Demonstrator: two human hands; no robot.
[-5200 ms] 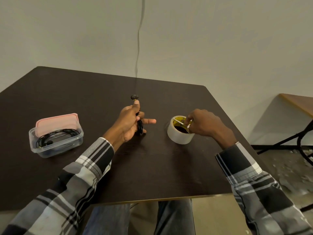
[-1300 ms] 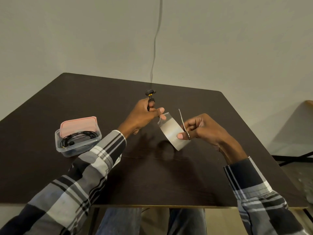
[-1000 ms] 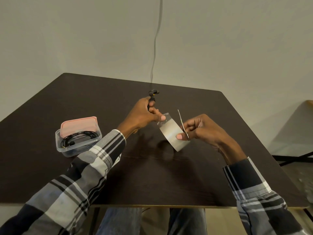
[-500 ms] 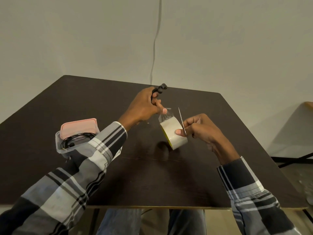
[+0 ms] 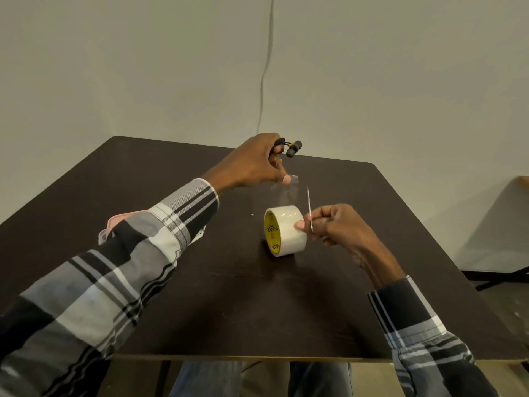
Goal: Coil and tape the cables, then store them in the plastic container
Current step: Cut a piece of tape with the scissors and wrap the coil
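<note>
We're pinching the clear tape strip (image 5: 284, 188) taut with the left hand (image 5: 252, 164), coiled cable (image 5: 289, 147) curled in its fingers, while the right hand (image 5: 333, 224) grips roll (image 5: 284, 230) and blade (image 5: 309, 209); container (image 5: 110, 229) sits behind the left sleeve.

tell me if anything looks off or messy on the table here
Nothing looks spilled or damaged. The left hand grips the coiled earphone cable and pinches a strip pulled from the tape roll. The right hand steadies the roll and holds a thin blade.
</note>
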